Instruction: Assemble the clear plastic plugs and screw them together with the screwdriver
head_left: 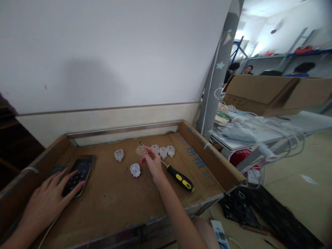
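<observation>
blue-lettered cardboard (pixel 198 159), clear piece (pixel 140 150) in right fingers (pixel 149 158)

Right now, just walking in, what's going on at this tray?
A person's right hand holds a clear round piece in its fingertips, above the cardboard-lined tray. The left hand is spread over a phone with a lit screen. A screwdriver lies by the right forearm, beside three pale plug parts. Another plug part sits off to the left, and a white piece lies nearer the person.
</observation>
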The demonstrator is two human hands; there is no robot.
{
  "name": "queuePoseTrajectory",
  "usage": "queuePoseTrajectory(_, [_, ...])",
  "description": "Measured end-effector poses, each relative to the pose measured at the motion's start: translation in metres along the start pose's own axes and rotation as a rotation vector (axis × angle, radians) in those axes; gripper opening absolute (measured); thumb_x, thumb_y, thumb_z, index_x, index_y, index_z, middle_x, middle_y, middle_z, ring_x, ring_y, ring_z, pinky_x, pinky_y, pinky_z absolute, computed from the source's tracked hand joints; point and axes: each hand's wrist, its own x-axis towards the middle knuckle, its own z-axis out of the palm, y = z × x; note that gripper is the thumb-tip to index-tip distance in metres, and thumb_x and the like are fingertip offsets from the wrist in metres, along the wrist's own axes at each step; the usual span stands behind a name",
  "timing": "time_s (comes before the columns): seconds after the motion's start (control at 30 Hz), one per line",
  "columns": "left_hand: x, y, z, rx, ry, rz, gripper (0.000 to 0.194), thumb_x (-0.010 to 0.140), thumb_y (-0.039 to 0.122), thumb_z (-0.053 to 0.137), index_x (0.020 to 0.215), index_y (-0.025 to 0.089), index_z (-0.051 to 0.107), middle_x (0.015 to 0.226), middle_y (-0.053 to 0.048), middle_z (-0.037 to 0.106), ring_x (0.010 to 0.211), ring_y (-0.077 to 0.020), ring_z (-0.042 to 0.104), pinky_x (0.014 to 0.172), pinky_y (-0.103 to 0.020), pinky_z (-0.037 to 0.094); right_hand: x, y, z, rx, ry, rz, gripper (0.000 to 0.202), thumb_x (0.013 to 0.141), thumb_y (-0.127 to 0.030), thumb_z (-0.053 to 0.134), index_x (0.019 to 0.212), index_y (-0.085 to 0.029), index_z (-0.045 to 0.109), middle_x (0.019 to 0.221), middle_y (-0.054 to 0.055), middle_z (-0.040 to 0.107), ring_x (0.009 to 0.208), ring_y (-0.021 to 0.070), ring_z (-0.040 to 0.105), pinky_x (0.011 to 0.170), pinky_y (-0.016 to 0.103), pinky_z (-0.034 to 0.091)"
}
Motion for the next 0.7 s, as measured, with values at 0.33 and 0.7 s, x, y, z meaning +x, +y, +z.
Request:
queuePoseTrajectory(0.33, [-0.005, -0.013, 0.012, 0.252, 0.02, 0.157, 0.046, 0.078, 0.024, 0.039, 0.116, 0.04, 0.06, 0.136, -0.004, 0.045, 0.127, -0.0366, 0.032, 0.091, -0.054, 0.038, 0.0, 0.0, 0.0, -0.026, 0.004, -0.019, 0.033, 0.056, -0.029, 0.061, 0.087, -0.02, 0.063, 0.072, -0.002, 0.061, 0.045, 0.0088, 0.051, 0.045, 0.024, 0.043])
queuePoseTrajectory(0.7, [-0.006, -0.01, 0.004, 0.199, -0.045, 0.073, 0.048, 0.074, 0.024, 0.044, 0.118, 0.032, 0.061, 0.136, -0.012, 0.043, 0.129, -0.0424, 0.029, 0.09, -0.061, 0.036, 0.0, 0.001, 0.0, -0.021, -0.004, -0.016, 0.031, 0.057, -0.03, 0.062, 0.086, -0.02, 0.063, 0.074, -0.003, 0.062, 0.045, 0.0079, 0.051, 0.045, 0.023, 0.043])
